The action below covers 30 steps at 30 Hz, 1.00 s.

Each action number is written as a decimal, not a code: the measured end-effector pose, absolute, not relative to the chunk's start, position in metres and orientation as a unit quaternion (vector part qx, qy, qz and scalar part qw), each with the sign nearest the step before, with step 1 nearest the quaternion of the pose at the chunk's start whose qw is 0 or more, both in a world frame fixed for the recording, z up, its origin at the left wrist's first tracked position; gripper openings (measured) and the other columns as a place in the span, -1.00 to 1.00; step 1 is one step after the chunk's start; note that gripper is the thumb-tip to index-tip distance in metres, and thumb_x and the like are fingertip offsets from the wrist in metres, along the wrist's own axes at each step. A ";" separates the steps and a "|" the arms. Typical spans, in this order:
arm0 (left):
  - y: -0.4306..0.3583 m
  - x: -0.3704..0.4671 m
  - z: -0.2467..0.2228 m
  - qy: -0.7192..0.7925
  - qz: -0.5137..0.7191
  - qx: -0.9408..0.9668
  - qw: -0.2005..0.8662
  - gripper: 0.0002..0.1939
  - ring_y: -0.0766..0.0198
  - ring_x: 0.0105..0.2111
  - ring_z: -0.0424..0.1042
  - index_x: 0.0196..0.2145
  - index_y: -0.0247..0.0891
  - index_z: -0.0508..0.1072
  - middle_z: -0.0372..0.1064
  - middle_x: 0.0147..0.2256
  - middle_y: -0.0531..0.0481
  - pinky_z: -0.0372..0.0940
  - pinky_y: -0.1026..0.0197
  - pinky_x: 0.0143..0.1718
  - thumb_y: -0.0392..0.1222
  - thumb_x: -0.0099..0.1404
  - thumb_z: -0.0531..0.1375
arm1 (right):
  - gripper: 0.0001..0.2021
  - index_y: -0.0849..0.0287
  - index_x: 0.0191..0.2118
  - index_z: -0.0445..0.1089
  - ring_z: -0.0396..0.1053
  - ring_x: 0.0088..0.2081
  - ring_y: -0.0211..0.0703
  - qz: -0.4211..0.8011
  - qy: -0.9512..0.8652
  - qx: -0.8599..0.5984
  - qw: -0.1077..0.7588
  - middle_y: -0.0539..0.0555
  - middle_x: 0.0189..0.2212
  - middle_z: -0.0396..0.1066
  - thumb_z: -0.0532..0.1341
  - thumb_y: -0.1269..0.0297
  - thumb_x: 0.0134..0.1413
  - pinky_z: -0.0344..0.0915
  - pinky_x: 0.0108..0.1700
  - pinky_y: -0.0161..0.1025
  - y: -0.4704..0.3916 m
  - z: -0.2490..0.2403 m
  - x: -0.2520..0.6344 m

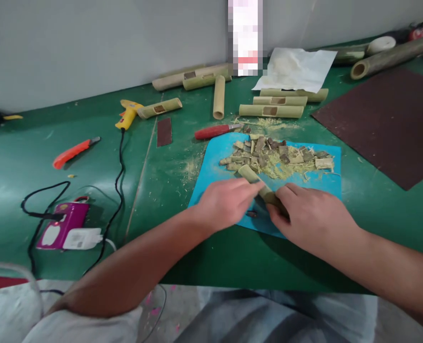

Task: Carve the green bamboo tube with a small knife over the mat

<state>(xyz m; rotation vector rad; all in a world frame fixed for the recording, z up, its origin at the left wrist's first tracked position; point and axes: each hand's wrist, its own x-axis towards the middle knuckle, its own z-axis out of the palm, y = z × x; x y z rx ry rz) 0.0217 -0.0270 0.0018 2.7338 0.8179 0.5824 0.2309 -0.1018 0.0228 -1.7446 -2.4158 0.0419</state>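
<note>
A short bamboo tube (248,173) lies slanted over the blue mat (211,164). My right hand (313,209) is wrapped round its near end. My left hand (229,200) is closed, its fingertips pressed together at the tube's middle. Something small and dark shows by those fingertips, but I cannot make out what it is. Beyond both hands, bamboo chips (259,147) and pale green shavings (279,166) lie heaped on the mat. A small dark scrap (252,214) rests under the hands.
A red-handled knife (213,131) lies behind the mat. Several cut bamboo tubes (286,111) stand further back. To the left are a yellow glue gun (128,114), an orange utility knife (73,152) and a purple power strip (66,224) with cords. Brown sandpaper sheet (393,124) lies right.
</note>
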 end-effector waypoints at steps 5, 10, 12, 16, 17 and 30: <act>-0.020 0.018 0.002 0.343 0.241 0.904 0.082 -0.67 0.27 -0.30 0.52 0.05 -0.34 0.52 0.56 -0.27 -0.10 0.39 0.28 -0.28 -0.19 0.52 0.03 | -0.75 0.16 -0.46 0.34 0.15 -0.59 -0.23 0.002 -0.809 -0.580 0.099 0.03 -0.55 0.32 0.07 0.24 0.23 -0.16 -0.48 -0.21 -0.101 0.022 0.231; -0.038 0.026 0.005 0.241 0.176 0.948 0.106 -0.59 0.33 -0.43 0.47 0.11 -0.29 0.47 0.48 -0.43 0.00 0.33 0.32 -0.43 -0.18 0.56 -0.09 | -0.76 0.17 -0.44 0.35 0.14 -0.60 -0.25 0.014 -0.810 -0.579 0.089 0.03 -0.55 0.33 0.09 0.24 0.23 -0.17 -0.48 -0.22 -0.100 0.024 0.231; -0.037 0.023 0.005 0.263 0.190 0.941 0.092 -0.61 0.33 -0.40 0.48 0.10 -0.29 0.47 0.49 -0.41 -0.01 0.35 0.33 -0.39 -0.19 0.55 -0.07 | -0.75 0.17 -0.44 0.34 0.14 -0.59 -0.25 0.020 -0.807 -0.583 0.087 0.03 -0.55 0.33 0.08 0.22 0.23 -0.17 -0.48 -0.22 -0.101 0.025 0.232; -0.022 0.012 0.005 0.334 0.242 0.909 0.067 -0.67 0.28 -0.32 0.52 0.08 -0.34 0.50 0.54 -0.31 -0.08 0.40 0.29 -0.30 -0.23 0.51 0.04 | -0.74 0.16 -0.46 0.33 0.13 -0.59 -0.26 0.029 -0.804 -0.587 0.090 0.03 -0.54 0.33 0.08 0.22 0.23 -0.17 -0.48 -0.22 -0.100 0.025 0.232; -0.020 0.011 0.005 0.338 0.246 0.906 0.069 -0.67 0.27 -0.32 0.52 0.08 -0.35 0.49 0.54 -0.30 -0.09 0.40 0.28 -0.30 -0.23 0.50 0.04 | -0.75 0.16 -0.45 0.33 0.13 -0.59 -0.26 0.030 -0.804 -0.587 0.092 0.03 -0.54 0.33 0.08 0.23 0.23 -0.16 -0.48 -0.22 -0.100 0.025 0.232; -0.024 0.015 0.004 0.310 0.253 0.912 0.088 -0.72 0.26 -0.29 0.56 0.02 -0.32 0.52 0.57 -0.26 -0.09 0.45 0.27 -0.26 -0.23 0.49 0.08 | -0.75 0.17 -0.46 0.32 0.12 -0.60 -0.28 0.013 -0.809 -0.576 0.114 0.00 -0.56 0.31 0.08 0.24 0.23 -0.17 -0.48 -0.22 -0.100 0.023 0.233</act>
